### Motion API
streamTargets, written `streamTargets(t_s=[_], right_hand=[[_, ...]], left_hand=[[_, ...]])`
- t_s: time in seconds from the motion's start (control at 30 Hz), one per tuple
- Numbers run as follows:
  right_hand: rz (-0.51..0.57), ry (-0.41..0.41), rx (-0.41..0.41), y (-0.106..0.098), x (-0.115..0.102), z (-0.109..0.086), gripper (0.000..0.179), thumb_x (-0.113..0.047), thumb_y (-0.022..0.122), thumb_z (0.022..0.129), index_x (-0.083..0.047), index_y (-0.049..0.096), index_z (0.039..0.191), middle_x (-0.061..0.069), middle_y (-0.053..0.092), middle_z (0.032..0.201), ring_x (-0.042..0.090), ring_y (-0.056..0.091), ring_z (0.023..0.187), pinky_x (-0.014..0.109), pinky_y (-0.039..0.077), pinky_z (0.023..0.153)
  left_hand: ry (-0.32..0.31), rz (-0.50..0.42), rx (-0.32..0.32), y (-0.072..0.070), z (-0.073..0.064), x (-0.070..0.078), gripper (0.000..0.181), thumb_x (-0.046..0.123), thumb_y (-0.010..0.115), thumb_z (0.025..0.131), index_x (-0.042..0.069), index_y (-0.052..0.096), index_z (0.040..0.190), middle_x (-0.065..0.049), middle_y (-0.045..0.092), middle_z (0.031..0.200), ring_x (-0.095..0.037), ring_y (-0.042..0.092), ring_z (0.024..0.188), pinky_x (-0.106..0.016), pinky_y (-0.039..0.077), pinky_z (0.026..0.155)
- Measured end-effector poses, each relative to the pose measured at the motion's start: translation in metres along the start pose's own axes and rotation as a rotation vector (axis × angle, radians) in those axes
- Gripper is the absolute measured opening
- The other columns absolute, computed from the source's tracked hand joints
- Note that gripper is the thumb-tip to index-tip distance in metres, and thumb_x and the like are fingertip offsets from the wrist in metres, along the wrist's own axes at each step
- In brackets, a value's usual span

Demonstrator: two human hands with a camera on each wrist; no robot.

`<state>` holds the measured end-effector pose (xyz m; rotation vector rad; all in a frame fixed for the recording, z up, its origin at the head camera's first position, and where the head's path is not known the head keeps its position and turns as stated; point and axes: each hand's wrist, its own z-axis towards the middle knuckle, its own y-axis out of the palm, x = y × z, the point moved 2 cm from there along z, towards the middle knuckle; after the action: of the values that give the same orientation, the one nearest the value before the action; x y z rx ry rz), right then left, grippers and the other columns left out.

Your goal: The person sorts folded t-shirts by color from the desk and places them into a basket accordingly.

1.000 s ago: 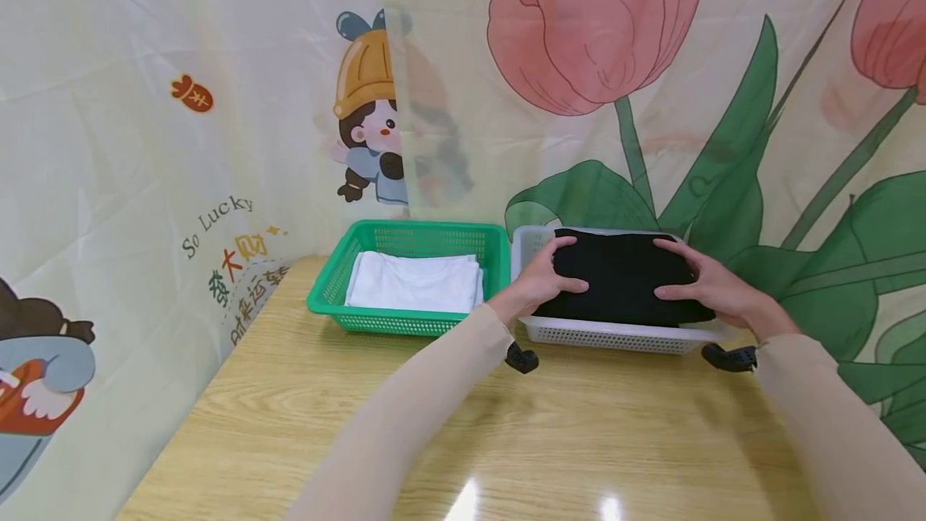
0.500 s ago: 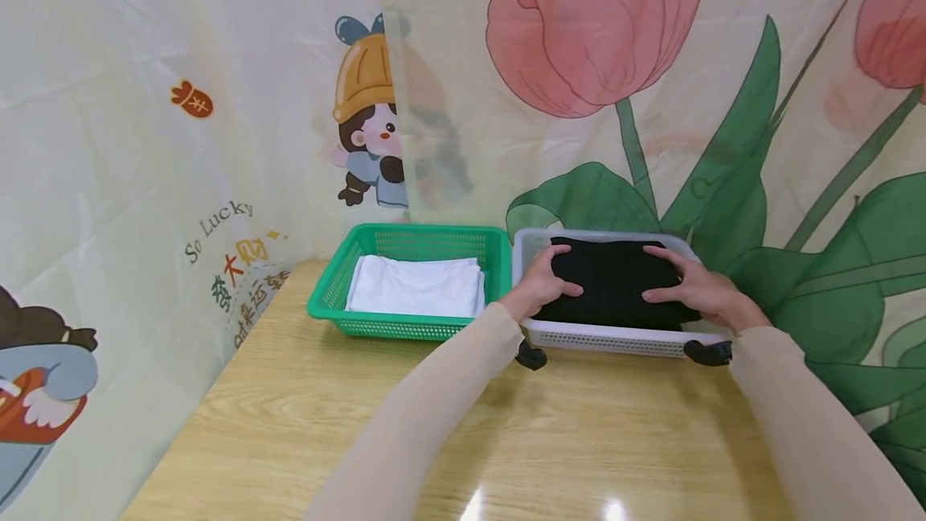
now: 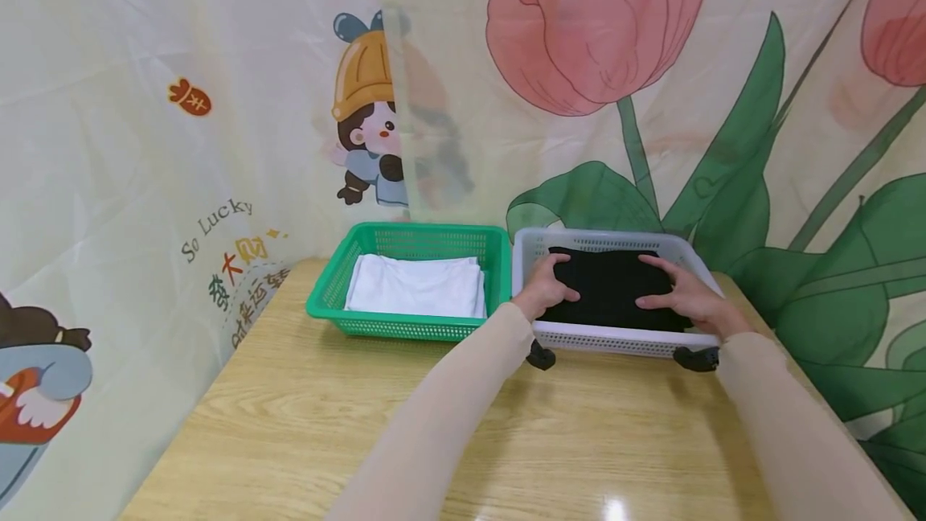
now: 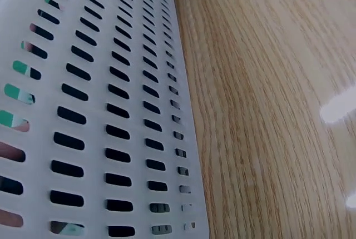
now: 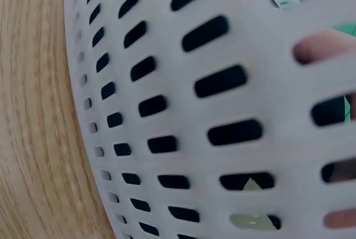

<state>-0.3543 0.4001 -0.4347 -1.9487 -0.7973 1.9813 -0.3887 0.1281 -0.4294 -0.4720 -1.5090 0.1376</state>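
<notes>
A folded black cloth lies low inside the white slotted basket. My left hand holds its left end, thumb toward the front and forefinger toward the back. At the opposite end, my right hand grips it the same way. The other fingers are mostly hidden. In the left wrist view, the basket's wall fills the left side, with black showing through its slots. Bits of skin and black cloth show through the basket wall in the right wrist view.
A green basket stands just left of the white one, with a folded white cloth in it. Both stand on the wooden table, close to the printed curtain behind.
Both hands have lowered the black cloth deeper into the white basket. The right hand has moved left, and more of the basket's back and right rim now shows.
</notes>
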Motion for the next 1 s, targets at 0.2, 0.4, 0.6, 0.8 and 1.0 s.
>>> streamTargets(t_s=[0.2, 0.4, 0.6, 0.8, 1.0], right_hand=[[-0.064, 0.01, 0.001, 0.001, 0.003, 0.002, 0.101, -0.016, 0.082, 0.095, -0.007, 0.015, 0.17, 0.035, -0.009, 0.172, 0.062, -0.004, 0.154, 0.083, 0.016, 0.114], [-0.12, 0.03, -0.008, 0.005, 0.009, -0.001, 0.097, -0.019, 0.083, 0.095, 0.0, 0.021, 0.167, 0.041, 0.003, 0.169, 0.063, 0.007, 0.153, 0.082, 0.02, 0.114], [-0.116, 0.024, -0.015, 0.005, 0.008, 0.001, 0.094, -0.022, 0.083, 0.095, 0.001, 0.025, 0.166, 0.041, 0.011, 0.166, 0.063, 0.013, 0.151, 0.081, 0.018, 0.115], [-0.085, 0.083, -0.046, 0.003, 0.006, -0.003, 0.09, -0.022, 0.078, 0.099, 0.005, 0.023, 0.164, 0.044, 0.003, 0.166, 0.066, 0.003, 0.151, 0.08, 0.015, 0.117], [-0.142, 0.142, -0.07, -0.008, -0.018, -0.017, 0.084, -0.032, 0.067, 0.106, 0.006, 0.02, 0.164, 0.046, 0.002, 0.165, 0.066, 0.008, 0.15, 0.079, 0.021, 0.116]], left_hand=[[-0.016, 0.11, -0.007, -0.001, -0.002, 0.0, 0.078, -0.004, 0.089, 0.082, 0.018, 0.057, 0.151, -0.011, 0.047, 0.16, -0.027, 0.047, 0.141, -0.041, 0.047, 0.114], [-0.045, 0.157, -0.009, 0.001, -0.007, -0.002, 0.074, 0.001, 0.088, 0.085, 0.019, 0.058, 0.15, -0.009, 0.046, 0.16, -0.026, 0.048, 0.138, -0.04, 0.049, 0.112], [-0.069, 0.098, -0.009, 0.002, -0.001, -0.006, 0.068, 0.004, 0.088, 0.086, 0.02, 0.062, 0.147, -0.012, 0.04, 0.162, -0.028, 0.047, 0.133, -0.042, 0.05, 0.11], [-0.052, 0.035, -0.04, 0.0, 0.0, -0.013, 0.062, 0.011, 0.087, 0.09, 0.021, 0.063, 0.146, -0.013, 0.033, 0.169, -0.03, 0.04, 0.147, -0.044, 0.048, 0.112], [-0.037, 0.072, -0.093, -0.006, -0.004, -0.005, 0.061, 0.013, 0.084, 0.093, 0.02, 0.061, 0.148, -0.011, 0.026, 0.173, -0.028, 0.031, 0.155, -0.044, 0.044, 0.117]])
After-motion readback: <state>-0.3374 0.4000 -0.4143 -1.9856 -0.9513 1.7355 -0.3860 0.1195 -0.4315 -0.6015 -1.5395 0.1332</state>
